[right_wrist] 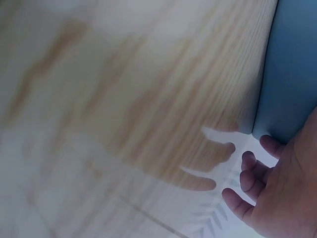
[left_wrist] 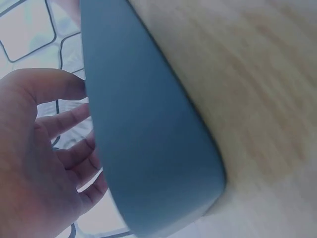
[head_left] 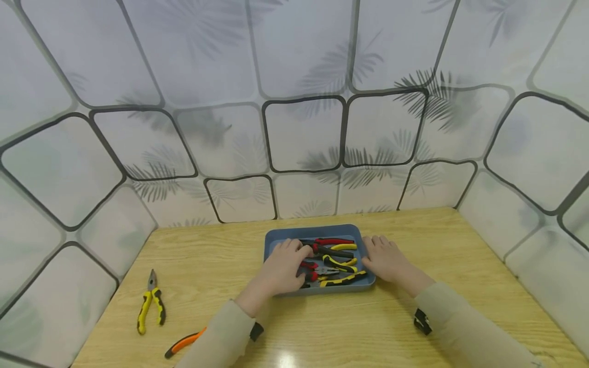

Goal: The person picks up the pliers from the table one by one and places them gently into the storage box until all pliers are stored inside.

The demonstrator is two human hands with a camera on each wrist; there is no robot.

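Observation:
A blue-grey tray point(head_left: 317, 290) holds several pliers with red, black and yellow handles. My left hand point(head_left: 282, 268) reaches over its left end, thumb and index finger spread beside red-handled pliers point(head_left: 313, 275). In the left wrist view the left hand's fingertips go out of sight behind the tray's wall point(left_wrist: 143, 129). Yellow-and-black handles point(head_left: 342, 279) lie farther right in the tray. At the tray's right end, my right hand point(head_left: 385, 258) lies against the outer side, its fingers loosely bent in the right wrist view.
Long-nose pliers point(head_left: 151, 301) with yellow-and-black handles lie on the wooden table point(head_left: 202, 271) at the left. An orange-and-black handle point(head_left: 186, 342) shows partly from under the left sleeve point(head_left: 225, 332). Patterned panels point(head_left: 303, 133) enclose the table at the back and sides.

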